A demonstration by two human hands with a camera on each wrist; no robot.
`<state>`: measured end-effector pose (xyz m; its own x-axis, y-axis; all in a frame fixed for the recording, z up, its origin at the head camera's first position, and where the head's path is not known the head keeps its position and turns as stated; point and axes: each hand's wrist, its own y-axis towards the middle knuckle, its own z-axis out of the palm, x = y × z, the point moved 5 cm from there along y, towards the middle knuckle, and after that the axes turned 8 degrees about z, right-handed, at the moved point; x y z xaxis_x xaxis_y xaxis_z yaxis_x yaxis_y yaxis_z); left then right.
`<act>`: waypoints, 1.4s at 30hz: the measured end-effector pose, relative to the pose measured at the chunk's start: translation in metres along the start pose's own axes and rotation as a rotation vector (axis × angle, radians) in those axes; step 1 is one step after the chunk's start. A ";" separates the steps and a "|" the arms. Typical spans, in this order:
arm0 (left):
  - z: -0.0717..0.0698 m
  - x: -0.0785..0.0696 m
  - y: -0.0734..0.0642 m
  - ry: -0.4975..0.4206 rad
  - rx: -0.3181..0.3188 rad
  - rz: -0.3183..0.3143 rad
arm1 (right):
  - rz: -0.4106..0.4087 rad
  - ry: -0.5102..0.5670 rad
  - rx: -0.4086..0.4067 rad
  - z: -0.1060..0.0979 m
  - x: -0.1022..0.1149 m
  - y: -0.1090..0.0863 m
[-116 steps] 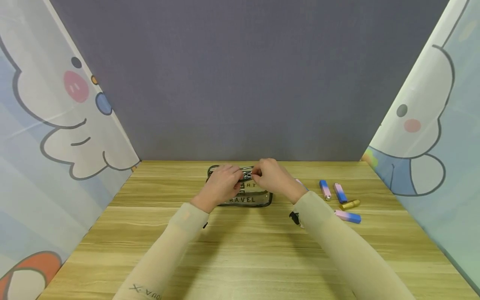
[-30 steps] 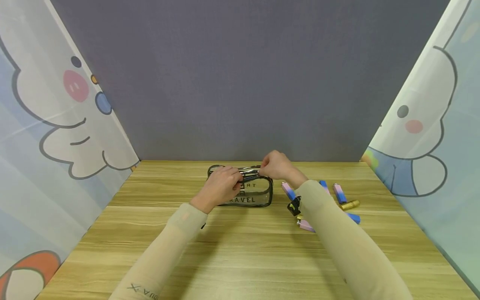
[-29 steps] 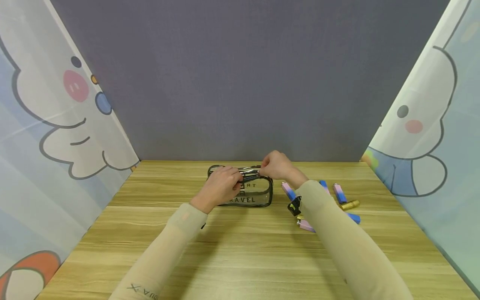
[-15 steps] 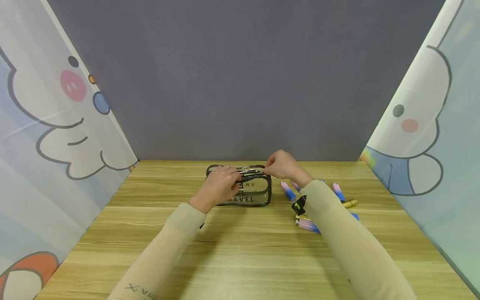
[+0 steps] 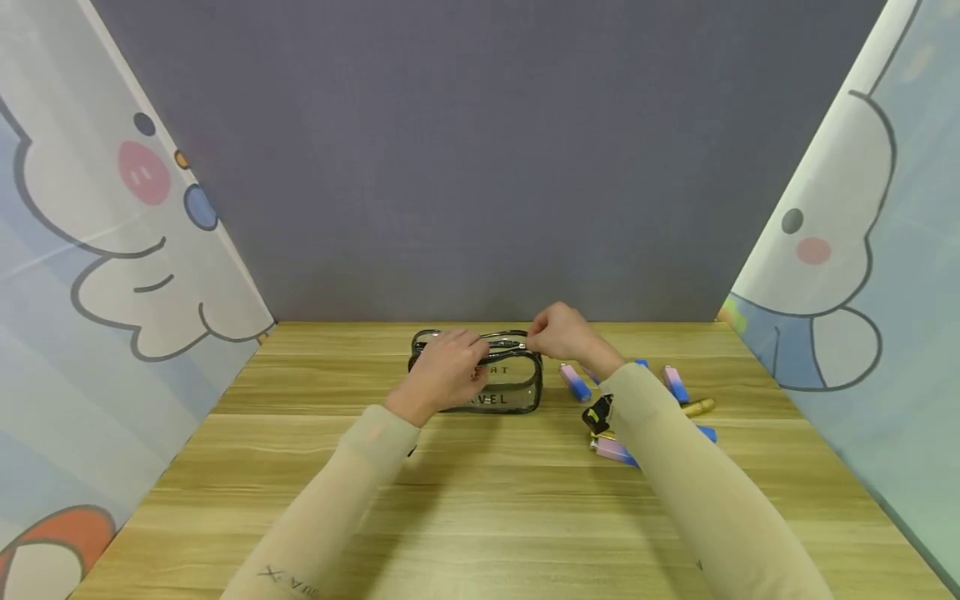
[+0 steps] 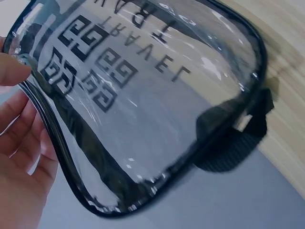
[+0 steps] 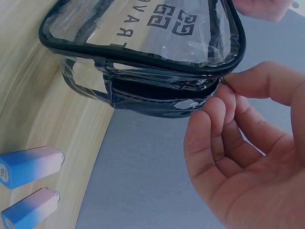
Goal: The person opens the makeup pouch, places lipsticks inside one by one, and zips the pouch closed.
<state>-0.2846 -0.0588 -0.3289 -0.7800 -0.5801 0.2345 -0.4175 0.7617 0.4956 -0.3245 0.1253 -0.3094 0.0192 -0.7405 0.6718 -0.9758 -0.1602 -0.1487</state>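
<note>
A clear travel pouch (image 5: 517, 390) with black piping and TRAVEL lettering stands at the back middle of the wooden table. My left hand (image 5: 447, 367) holds its top edge near the middle; in the left wrist view the thumb lies on one side of the rim, the fingers on the other. At the top's right end, my right hand (image 5: 564, 335) pinches the zipper pull between thumb and forefinger. The right wrist view shows the dark zipper band (image 7: 157, 90) running to those fingertips, which mostly hide the pull. A black fabric loop (image 6: 233, 148) sticks out from the pouch's end.
Small pink-and-blue bars with metal loops lie right of the pouch, such as one bar (image 5: 575, 383) and another (image 5: 676, 384). A gold cylinder (image 5: 699, 407) lies among them, and the right forearm covers some. A grey panel (image 5: 480, 167) rises behind the table.
My right hand has moved from the middle of the pouch's top to its right end along the zipper. In the last half second the left hand has shifted slightly right.
</note>
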 end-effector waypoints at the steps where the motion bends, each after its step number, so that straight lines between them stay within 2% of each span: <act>1: 0.000 -0.001 0.002 -0.004 -0.002 0.002 | 0.001 0.004 -0.004 0.000 0.000 0.000; 9: 0.002 -0.010 0.018 -0.048 -0.032 -0.003 | -0.014 0.031 -0.007 0.000 -0.002 0.002; 16: 0.004 -0.016 0.028 -0.101 -0.014 -0.004 | -0.016 0.049 0.006 0.000 -0.003 0.001; 28: 0.005 -0.018 0.028 -0.125 0.003 -0.023 | -0.039 -0.004 -0.017 -0.005 -0.004 -0.001; 42: 0.008 -0.018 0.028 -0.137 0.030 -0.045 | -0.015 -0.003 -0.015 -0.010 -0.015 -0.005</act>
<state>-0.2867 -0.0245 -0.3259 -0.8157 -0.5706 0.0951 -0.4657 0.7454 0.4770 -0.3225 0.1437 -0.3109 0.0344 -0.7400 0.6717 -0.9786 -0.1612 -0.1275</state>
